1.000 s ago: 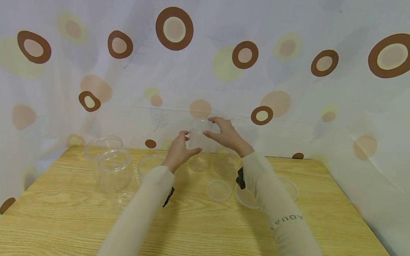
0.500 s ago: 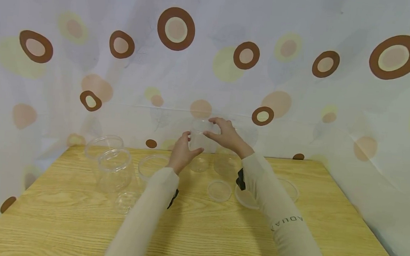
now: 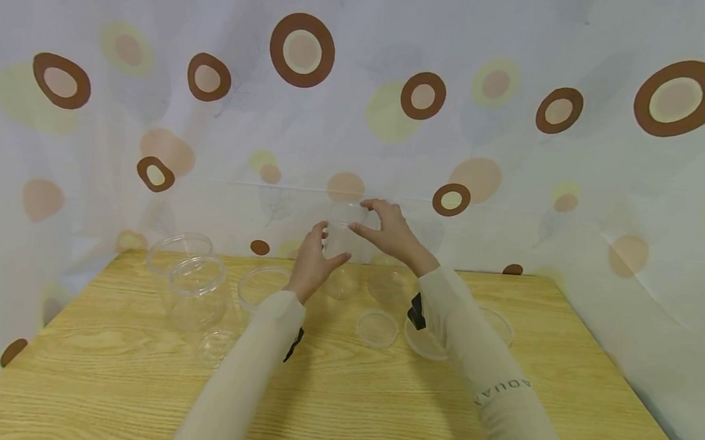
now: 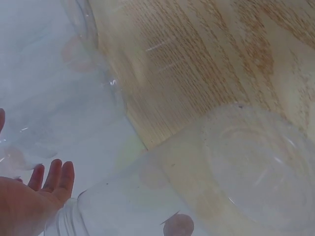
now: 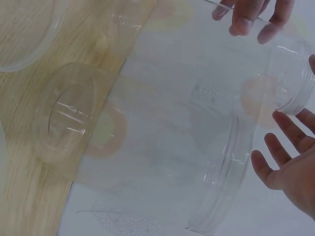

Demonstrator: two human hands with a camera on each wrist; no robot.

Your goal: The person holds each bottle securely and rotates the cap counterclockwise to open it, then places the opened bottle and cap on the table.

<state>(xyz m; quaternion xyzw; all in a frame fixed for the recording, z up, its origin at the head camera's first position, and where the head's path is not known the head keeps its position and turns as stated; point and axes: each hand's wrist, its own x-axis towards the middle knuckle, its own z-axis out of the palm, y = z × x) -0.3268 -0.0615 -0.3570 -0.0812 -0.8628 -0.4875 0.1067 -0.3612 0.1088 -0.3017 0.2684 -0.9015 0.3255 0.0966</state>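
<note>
A clear plastic jar (image 3: pixel 343 250) stands upright near the table's back edge. My left hand (image 3: pixel 312 263) grips its body, fingers behind and thumb in front; in the left wrist view the thumb (image 4: pixel 178 224) shows beside the jar. My right hand (image 3: pixel 393 235) holds the jar's top rim between thumb and curled fingers. The right wrist view shows the threaded neck (image 5: pixel 294 93) at these fingers (image 5: pixel 289 132). Whether a lid sits on it cannot be made out. Just right stands a larger clear jar (image 3: pixel 388 280), partly behind my right hand and wrist.
Several clear jars stand on the left: two wide ones (image 3: pixel 195 298), another (image 3: pixel 260 287) behind my left sleeve, and a small clear container (image 3: pixel 216 348). Flat clear lids lie on the right, one small (image 3: pixel 377 328), larger ones (image 3: pixel 426 341) partly under my right arm. A patterned curtain (image 3: pixel 346 131) hangs behind.
My left hand has shifted slightly right against the jar over the last second. My right hand stays at the rim, moved only very slightly. The other jars and lids have not moved.
</note>
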